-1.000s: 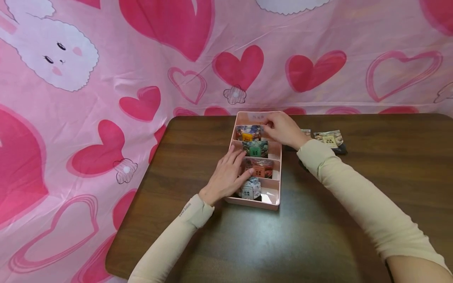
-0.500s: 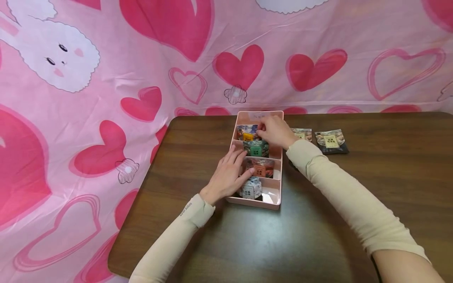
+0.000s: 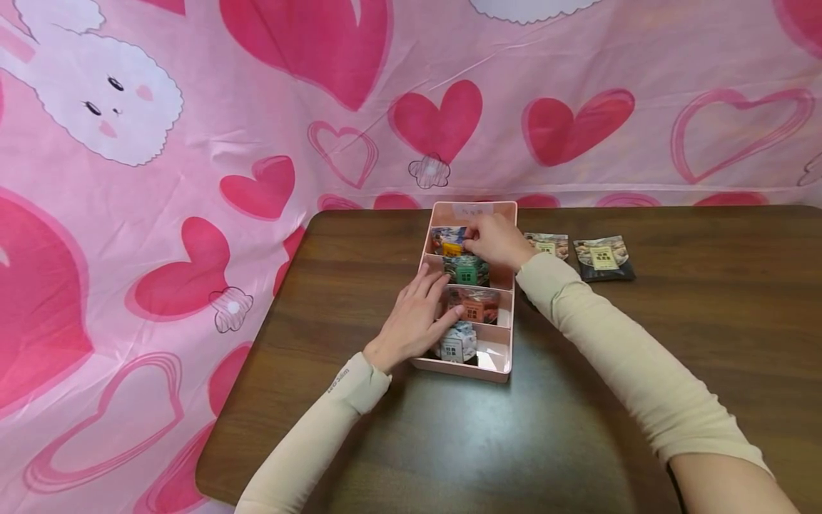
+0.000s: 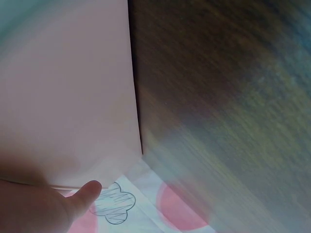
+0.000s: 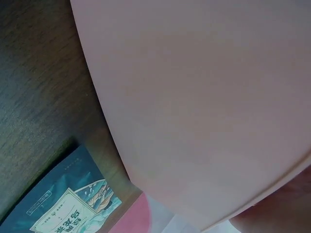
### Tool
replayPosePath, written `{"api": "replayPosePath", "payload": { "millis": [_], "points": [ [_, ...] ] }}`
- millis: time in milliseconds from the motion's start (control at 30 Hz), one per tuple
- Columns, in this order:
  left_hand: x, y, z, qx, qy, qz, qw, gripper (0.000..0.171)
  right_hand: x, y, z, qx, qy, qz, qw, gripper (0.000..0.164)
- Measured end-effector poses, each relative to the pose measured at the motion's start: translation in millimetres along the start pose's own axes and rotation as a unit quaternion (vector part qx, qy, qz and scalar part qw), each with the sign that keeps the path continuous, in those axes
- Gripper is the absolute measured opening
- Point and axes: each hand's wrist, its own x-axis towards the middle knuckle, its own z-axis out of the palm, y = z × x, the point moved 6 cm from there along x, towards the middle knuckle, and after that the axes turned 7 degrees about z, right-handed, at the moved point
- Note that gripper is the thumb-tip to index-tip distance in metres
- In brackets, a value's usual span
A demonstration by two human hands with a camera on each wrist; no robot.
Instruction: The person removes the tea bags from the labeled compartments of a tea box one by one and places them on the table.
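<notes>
A pink divided box (image 3: 494,374) holds small tea packets, one label colour in each filled compartment. My left hand (image 3: 411,318) rests over its left side, fingers stretched along the rim and thumb over the orange-labelled packet (image 3: 486,303). Below the thumb sits the white-labelled packet (image 3: 457,345). At the far end, my right hand (image 3: 497,239) has its fingers curled at the right edge of the yellow-labelled packet (image 3: 449,238), pinching there; the fingertips are partly hidden. The green-labelled packet (image 3: 467,271) lies one compartment nearer. Each wrist view shows mostly the box's outer wall (image 4: 73,97).
Right of the box, two packets with pale yellow labels lie on the brown table (image 3: 578,428): a nearer one (image 3: 547,245) and a farther one (image 3: 604,257). A pink heart-patterned cloth (image 3: 359,64) hangs behind and left of the table.
My right hand has shifted left and slightly down from the far compartment's right side to the yellow-labelled packet's edge, uncovering the packets on the table. My left hand stays put.
</notes>
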Motion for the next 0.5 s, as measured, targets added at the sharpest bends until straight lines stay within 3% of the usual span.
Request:
{"api": "replayPosePath", "payload": {
  "millis": [500],
  "points": [
    [-0.1,-0.1,0.1,-0.005,-0.008,-0.004,0.9999,0.074,-3.1,0.1,1.8,0.002,-0.013,0.006,1.000,0.020]
  ]
}}
